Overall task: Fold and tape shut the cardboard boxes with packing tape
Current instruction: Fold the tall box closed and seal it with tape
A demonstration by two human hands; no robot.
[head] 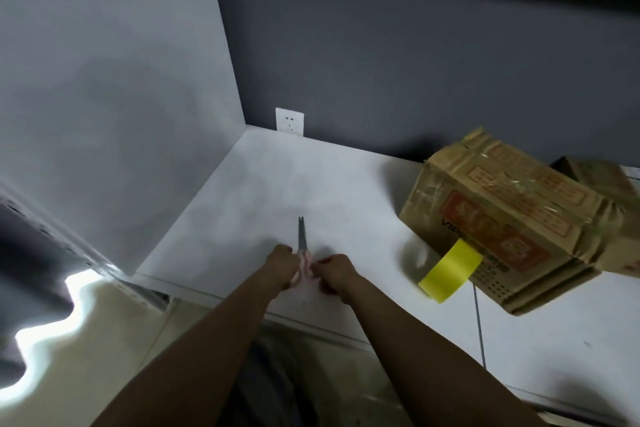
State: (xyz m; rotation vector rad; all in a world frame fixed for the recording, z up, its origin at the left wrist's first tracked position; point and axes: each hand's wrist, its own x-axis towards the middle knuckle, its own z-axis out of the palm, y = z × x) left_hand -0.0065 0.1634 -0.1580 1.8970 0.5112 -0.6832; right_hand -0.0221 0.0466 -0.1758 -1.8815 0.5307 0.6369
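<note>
A pair of scissors [302, 236] with pink handles lies pointing away from me on the white table [249, 191]. My left hand [282, 265] grips the handles from the left. My right hand [334, 272] touches them from the right, fingers curled. A brown cardboard box [502, 218] with red print and clear tape over its top stands tilted at the right. A roll of yellow tape [450, 270] leans against the box's front.
A second cardboard box [602, 173] peeks out behind the first at the far right. A white wall socket [289, 121] sits on the dark back wall. A white side panel [104, 97] closes the left. The table's front edge runs just under my wrists.
</note>
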